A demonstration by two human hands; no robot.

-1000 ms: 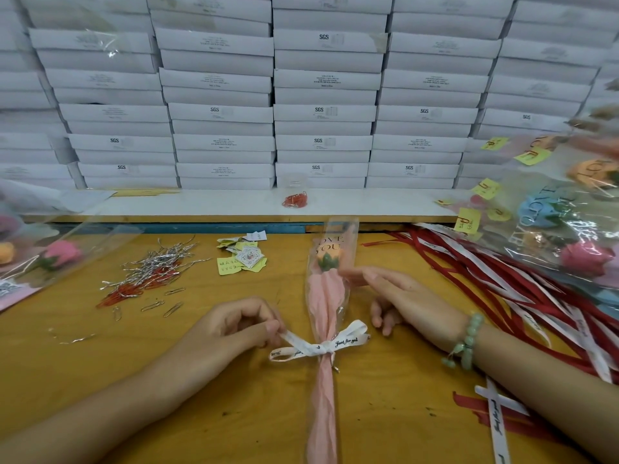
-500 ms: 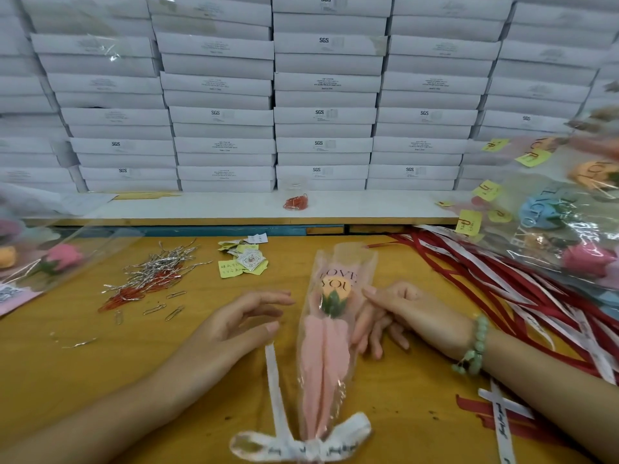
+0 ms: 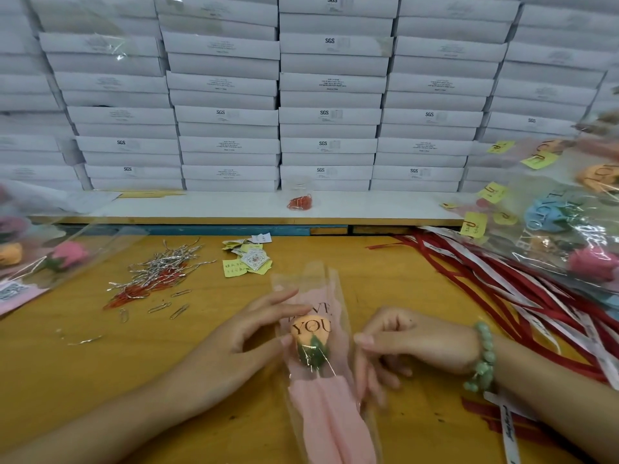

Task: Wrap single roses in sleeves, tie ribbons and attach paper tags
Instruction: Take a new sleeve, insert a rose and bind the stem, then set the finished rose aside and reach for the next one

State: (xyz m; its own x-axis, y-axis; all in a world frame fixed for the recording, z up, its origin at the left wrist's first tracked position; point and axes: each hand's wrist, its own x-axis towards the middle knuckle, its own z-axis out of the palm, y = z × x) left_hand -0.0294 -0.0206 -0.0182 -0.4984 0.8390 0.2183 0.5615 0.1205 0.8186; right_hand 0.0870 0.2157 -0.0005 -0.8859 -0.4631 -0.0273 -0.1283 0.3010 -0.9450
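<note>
An orange rose (image 3: 310, 334) lies on the yellow table inside a clear sleeve (image 3: 326, 279) printed "LOVE YOU", lined with pink paper (image 3: 330, 416). Its lower end runs out of the bottom of the view, so the ribbon bow is hidden. My left hand (image 3: 248, 334) pinches the sleeve's left edge beside the bud, fingers on top and thumb below. My right hand (image 3: 412, 343) holds the sleeve's right edge, thumb pointing at it and fingers curled down along its side. Yellow and white paper tags (image 3: 246, 261) lie behind the rose.
Silver twist ties (image 3: 167, 264) and paper clips (image 3: 181, 309) lie at left. Red and white ribbons (image 3: 502, 289) spread at right under a heap of wrapped roses (image 3: 566, 226). More sleeved roses (image 3: 67, 254) sit far left. Stacked white boxes (image 3: 330, 95) wall the back.
The rose slid toward me and its bow left the bottom of the view. My left hand let go of the ribbon tail and moved onto the sleeve beside the bud.
</note>
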